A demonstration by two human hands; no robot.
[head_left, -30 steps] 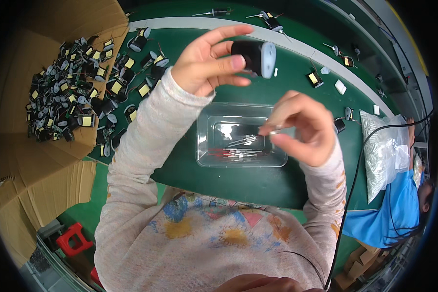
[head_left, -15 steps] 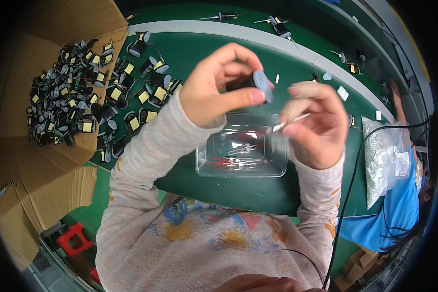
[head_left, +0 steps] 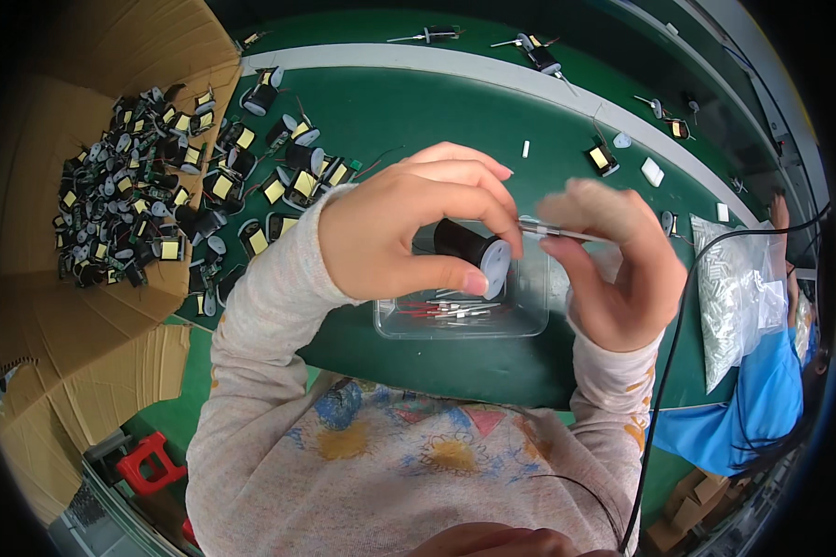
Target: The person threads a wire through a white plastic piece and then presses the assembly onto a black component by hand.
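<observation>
My left hand point(head_left: 395, 218) is closed around a black cylindrical part point(head_left: 459, 243) with a grey round end cap, its thumb under the cap. Close by on the right, my right hand point(head_left: 627, 265) pinches a thin silvery pin point(head_left: 550, 229) with a thicker section, its near end reaching the left fingertips. Whether the pin touches the cylinder I cannot tell. Below both hands stands a clear plastic tray point(head_left: 395, 328) holding several slim red, white and silvery pieces point(head_left: 446, 309). The right fingers are partly blurred.
At left a cardboard box point(head_left: 28, 241) holds a heap of similar black parts point(head_left: 125, 186); more lie beside it on the green table point(head_left: 418, 367). At right lie a bag of small white pieces point(head_left: 720, 297), a black cable point(head_left: 669, 362) and another person's blue sleeve point(head_left: 762, 399).
My left hand has lowered the cylinder toward me and turned its cap downward. The right hand has come slightly nearer to me, and its pin now meets the left fingertips.
</observation>
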